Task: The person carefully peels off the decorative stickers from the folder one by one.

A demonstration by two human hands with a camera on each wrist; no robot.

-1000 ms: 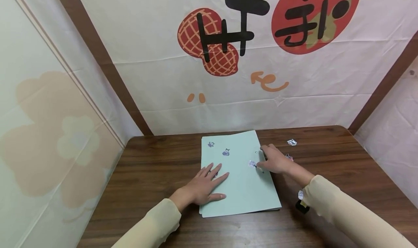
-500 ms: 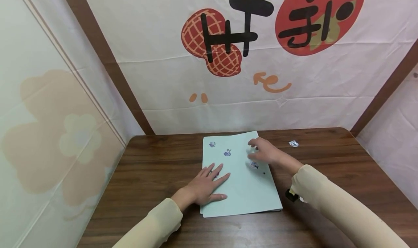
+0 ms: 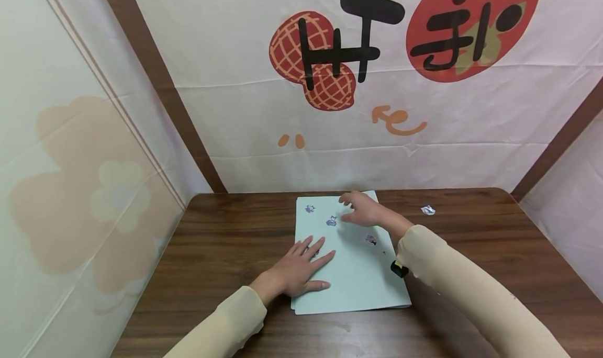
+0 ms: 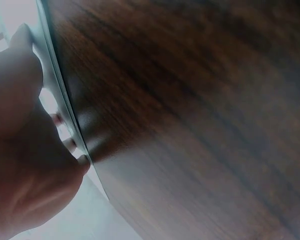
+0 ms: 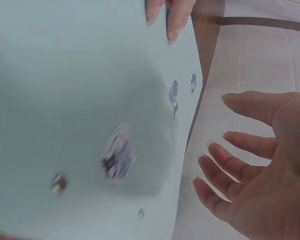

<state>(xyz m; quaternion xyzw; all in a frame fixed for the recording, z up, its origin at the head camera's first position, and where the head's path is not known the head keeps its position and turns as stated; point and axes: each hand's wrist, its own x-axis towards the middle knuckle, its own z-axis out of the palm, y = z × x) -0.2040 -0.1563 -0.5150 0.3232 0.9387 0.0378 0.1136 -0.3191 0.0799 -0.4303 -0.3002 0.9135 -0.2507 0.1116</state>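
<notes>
A pale green folder lies on the table, its edge showing more than one layer. My left hand rests on its left side with fingers spread, partly covering a small purple sticker. Over the upper part hovers my right hand, fingers loosely bent and apart; the right wrist view shows nothing in that hand. Close to its fingertips is a cartoon sticker, with another sticker at the upper left. A third sticker sits below the right hand, blurred in the right wrist view.
A loose silvery sticker lies on the dark wooden table, right of the folder. Behind the table hangs a printed white cloth. Small shiny round spots show on the folder. A black device sits under the right wrist.
My right hand has moved left and away from the sticker near the folder's right edge, across the upper part. That sticker is now uncovered. The left hand stays put.
</notes>
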